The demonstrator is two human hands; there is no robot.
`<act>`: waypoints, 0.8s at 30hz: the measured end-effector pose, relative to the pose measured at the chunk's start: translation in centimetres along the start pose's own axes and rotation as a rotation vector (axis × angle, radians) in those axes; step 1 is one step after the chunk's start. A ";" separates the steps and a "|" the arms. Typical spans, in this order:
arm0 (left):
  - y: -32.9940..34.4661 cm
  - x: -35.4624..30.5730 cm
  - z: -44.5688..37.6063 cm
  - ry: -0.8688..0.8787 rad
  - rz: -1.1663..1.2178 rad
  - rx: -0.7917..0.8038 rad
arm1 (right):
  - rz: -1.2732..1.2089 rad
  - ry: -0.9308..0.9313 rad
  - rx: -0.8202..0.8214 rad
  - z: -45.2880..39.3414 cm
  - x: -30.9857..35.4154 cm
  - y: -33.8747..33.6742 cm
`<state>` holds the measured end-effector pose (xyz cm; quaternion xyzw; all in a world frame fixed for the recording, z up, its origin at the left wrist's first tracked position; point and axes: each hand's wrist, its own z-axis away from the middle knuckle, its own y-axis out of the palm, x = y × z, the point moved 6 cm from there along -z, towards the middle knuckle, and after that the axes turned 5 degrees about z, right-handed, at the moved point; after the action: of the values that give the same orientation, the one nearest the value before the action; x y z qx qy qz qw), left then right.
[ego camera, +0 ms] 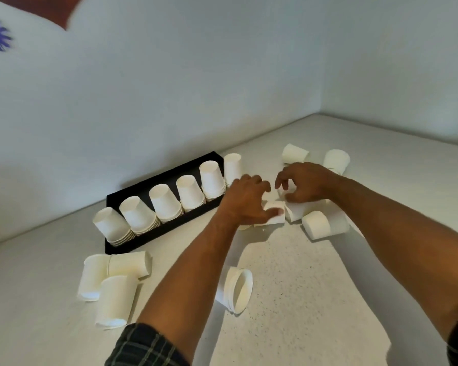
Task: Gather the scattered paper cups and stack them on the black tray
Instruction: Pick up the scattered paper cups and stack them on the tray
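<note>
Head view: long black tray (122,199) by far-left wall, rectangular, holding row of upside-down white paper cup stacks (164,203). Loose cups on speckled pale counter (302,286): tapered, smooth, lying on sides near left (114,299), centre (238,289), far right (295,153). Left hand (245,200) grips lying cup (274,215), thumb on top. Right hand (306,183) curled above cups just beside it; whether it holds one, cannot tell.

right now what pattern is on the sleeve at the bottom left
A dark plaid check on the left sleeve, seen best in the head view.
</note>
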<state>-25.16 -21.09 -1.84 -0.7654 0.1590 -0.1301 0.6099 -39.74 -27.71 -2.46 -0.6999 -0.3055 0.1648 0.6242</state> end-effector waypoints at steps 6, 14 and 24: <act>3.1 -2.6 -0.3 -0.005 -0.120 0.195 | 0.042 0.002 0.237 1.4 0.5 0.3; 2.5 -3.1 -0.2 -0.024 -0.120 0.167 | 0.010 0.037 0.426 2.8 -0.4 2.3; -1.4 0.5 1.4 -0.160 0.030 -0.154 | -0.174 0.040 -0.309 2.8 1.0 1.5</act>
<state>-24.03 -19.79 -0.77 -0.8154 0.1308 -0.0468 0.5620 -40.34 -24.99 -4.28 -0.7615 -0.3744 0.0473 0.5270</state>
